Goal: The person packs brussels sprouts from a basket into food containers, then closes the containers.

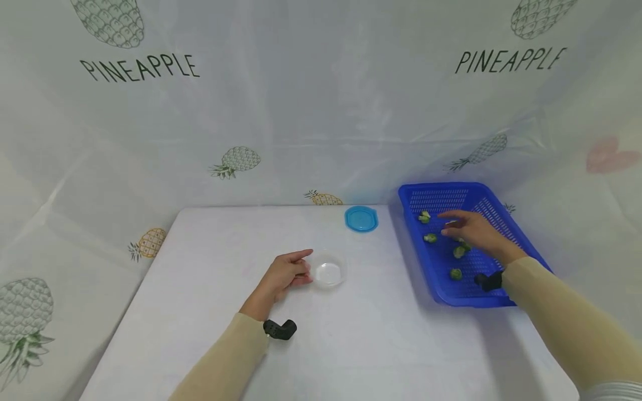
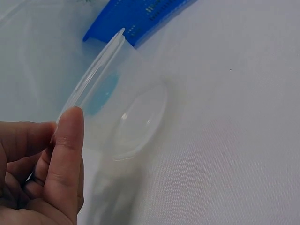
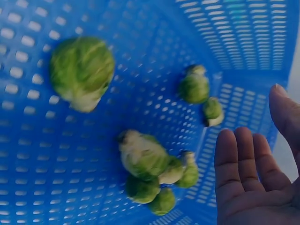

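Observation:
A clear plastic bowl (image 1: 329, 272) stands on the white table. My left hand (image 1: 287, 275) pinches its rim from the left; in the left wrist view the thumb and fingers (image 2: 65, 154) are at the edge of the bowl (image 2: 140, 122). My right hand (image 1: 473, 231) is over the blue plastic basket (image 1: 431, 273) on the right, fingers extended and nothing held. Several Brussels sprouts (image 1: 456, 274) lie in the basket. The right wrist view shows a large sprout (image 3: 82, 72) apart and a cluster of sprouts (image 3: 145, 157) near the fingertips.
A round blue lid (image 1: 361, 219) lies behind the bowl near the table's back edge. A pineapple-print sheet (image 1: 321, 111) hangs behind the white table (image 1: 210, 245). The basket's raised walls surround the sprouts.

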`<act>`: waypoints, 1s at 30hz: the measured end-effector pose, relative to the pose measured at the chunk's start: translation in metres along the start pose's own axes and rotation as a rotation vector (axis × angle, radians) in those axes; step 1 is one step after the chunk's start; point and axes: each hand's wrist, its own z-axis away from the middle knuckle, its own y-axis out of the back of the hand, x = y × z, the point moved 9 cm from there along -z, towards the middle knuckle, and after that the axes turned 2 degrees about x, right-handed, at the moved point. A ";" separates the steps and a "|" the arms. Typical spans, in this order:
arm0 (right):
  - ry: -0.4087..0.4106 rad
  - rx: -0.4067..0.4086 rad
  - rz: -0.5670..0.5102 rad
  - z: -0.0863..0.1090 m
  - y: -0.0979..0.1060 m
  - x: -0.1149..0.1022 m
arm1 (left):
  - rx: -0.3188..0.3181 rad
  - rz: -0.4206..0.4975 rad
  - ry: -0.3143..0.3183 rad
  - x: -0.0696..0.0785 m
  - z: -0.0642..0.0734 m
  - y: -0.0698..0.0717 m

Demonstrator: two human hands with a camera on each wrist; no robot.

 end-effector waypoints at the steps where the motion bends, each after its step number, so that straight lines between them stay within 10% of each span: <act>1: -0.002 -0.008 0.001 -0.002 -0.001 0.002 | 0.000 0.003 0.000 0.000 0.000 0.000; 30: 0.011 -0.121 0.030 -0.027 -0.031 0.021 | -0.014 0.005 -0.011 -0.002 -0.004 -0.002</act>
